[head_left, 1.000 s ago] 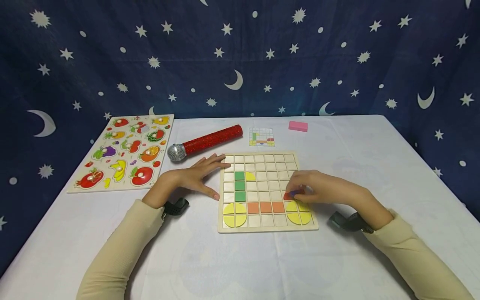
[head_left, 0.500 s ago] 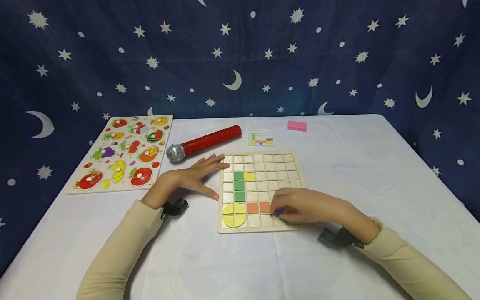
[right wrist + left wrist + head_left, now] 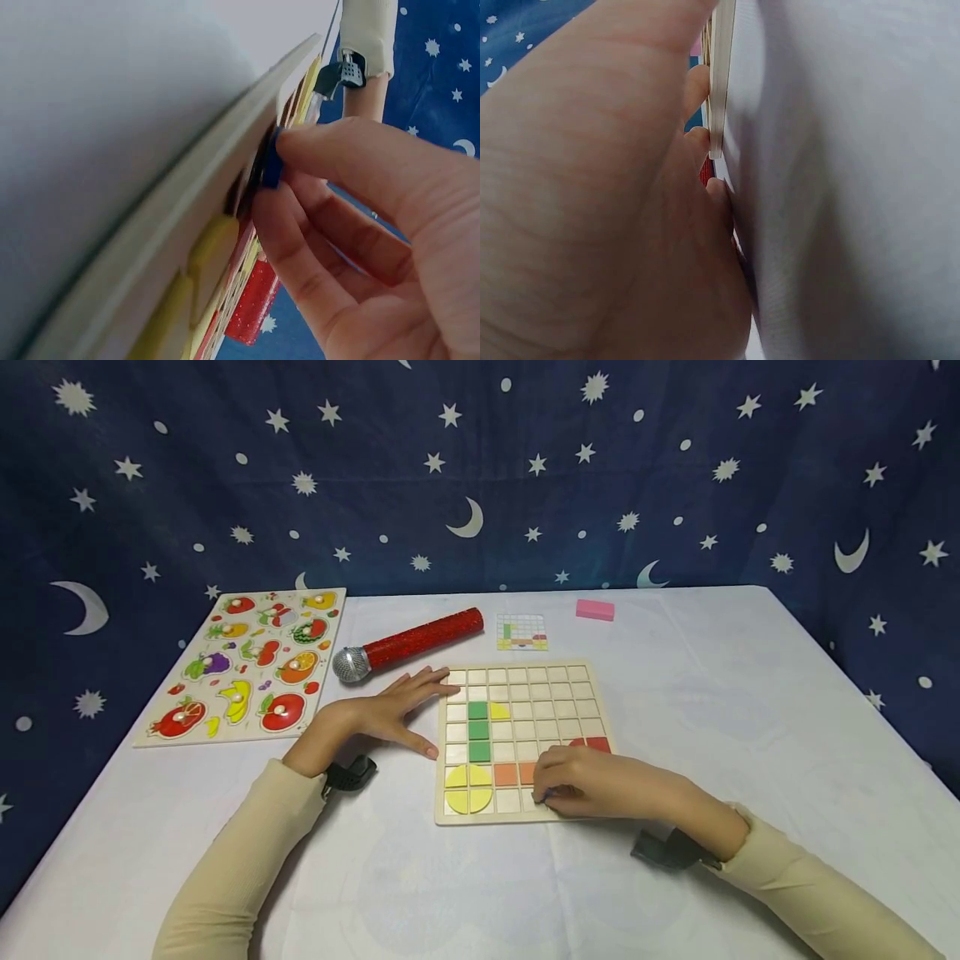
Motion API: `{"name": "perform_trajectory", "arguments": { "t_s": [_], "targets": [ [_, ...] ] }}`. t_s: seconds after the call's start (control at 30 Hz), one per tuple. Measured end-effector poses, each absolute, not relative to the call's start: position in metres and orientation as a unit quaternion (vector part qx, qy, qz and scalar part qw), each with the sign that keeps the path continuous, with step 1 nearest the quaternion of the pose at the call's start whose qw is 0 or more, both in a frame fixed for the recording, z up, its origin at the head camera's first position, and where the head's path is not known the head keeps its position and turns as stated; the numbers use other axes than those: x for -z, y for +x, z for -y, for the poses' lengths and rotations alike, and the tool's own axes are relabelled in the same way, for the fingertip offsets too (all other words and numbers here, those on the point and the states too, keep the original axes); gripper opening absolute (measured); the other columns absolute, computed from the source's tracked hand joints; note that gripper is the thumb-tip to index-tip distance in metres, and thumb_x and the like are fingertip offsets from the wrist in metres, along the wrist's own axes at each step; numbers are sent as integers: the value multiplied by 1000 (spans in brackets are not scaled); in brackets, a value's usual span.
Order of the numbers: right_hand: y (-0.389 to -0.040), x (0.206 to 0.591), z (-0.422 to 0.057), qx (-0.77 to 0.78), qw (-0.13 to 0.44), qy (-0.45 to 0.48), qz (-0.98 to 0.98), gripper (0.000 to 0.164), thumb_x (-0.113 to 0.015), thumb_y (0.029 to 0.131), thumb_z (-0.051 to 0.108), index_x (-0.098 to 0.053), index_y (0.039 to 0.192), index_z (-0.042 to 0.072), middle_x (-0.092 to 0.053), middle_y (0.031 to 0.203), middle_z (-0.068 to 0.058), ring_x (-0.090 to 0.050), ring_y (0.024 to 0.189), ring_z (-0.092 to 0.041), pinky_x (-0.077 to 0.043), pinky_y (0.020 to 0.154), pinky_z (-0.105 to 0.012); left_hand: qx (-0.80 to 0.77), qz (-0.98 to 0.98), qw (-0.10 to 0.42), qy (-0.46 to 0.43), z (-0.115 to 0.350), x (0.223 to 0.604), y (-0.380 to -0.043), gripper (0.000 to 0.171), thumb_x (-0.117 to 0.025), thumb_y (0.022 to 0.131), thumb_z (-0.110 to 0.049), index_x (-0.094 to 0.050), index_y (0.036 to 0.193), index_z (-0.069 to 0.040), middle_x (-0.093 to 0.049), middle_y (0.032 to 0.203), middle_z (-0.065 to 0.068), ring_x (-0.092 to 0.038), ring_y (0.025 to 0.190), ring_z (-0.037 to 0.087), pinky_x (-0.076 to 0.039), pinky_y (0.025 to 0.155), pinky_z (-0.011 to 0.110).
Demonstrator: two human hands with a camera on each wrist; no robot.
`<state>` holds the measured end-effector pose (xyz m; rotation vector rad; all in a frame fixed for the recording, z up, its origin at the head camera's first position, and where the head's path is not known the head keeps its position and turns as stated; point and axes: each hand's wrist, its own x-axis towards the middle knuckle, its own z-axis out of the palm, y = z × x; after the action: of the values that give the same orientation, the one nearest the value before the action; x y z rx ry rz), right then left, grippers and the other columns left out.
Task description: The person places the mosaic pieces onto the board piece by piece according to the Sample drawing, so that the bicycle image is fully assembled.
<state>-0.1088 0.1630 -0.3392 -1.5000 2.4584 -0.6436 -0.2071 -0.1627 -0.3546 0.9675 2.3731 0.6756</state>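
Note:
My right hand [image 3: 600, 781] pinches a small blue tile [image 3: 272, 161] between thumb and fingertips, close over the front row of a wooden grid board [image 3: 525, 818]. The hand hides several cells at the board's front right. My left hand [image 3: 397, 706] lies with fingers spread, its fingertips at the board's left edge. In the grid sit green square tiles [image 3: 478, 730] in a column, orange tiles [image 3: 505, 774] in a row, and yellow quarter-circle tiles [image 3: 468, 789] forming a disc. Red tiles [image 3: 597, 744] show just beyond the right hand, and a lone yellow quarter [image 3: 498, 711] lies beside the top green square.
Behind the board lie a small pattern card [image 3: 522, 632] and a pink block [image 3: 595, 610]. A red glittery toy microphone [image 3: 420, 642] rests to the left of the card. Farther left is a fruit peg puzzle [image 3: 247, 664]. A starry dark blue curtain [image 3: 480, 468] hangs behind the table.
My right hand has moved from the red tiles toward the front and left with the blue tile, uncovering the red tiles and covering the yellow disc at right. My left hand stays put.

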Motion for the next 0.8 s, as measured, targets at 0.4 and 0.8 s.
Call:
{"name": "perform_trajectory", "arguments": {
  "t_s": [0.4,0.8],
  "targets": [
    [-108,347,-155,226,60,-472,-850,6,-74,87,9,-73,91,14,-65,91,10,-57,87,-4,-52,78,-17,-256,-866,243,354,165,354,-207,96,-81,77,-38,-28,153,-14,-2,164,13,8,150,35,7,119,52],
    [-117,336,-164,209,52,-443,-870,6,-69,91,20,-73,95,19,-60,92,12,-53,86,-4,-52,79,-23,-255,-871,245,340,166,351,-207,94,-82,76,-41,-32,152,-17,-5,164,10,4,150,33,1,119,56]
  ]
}}
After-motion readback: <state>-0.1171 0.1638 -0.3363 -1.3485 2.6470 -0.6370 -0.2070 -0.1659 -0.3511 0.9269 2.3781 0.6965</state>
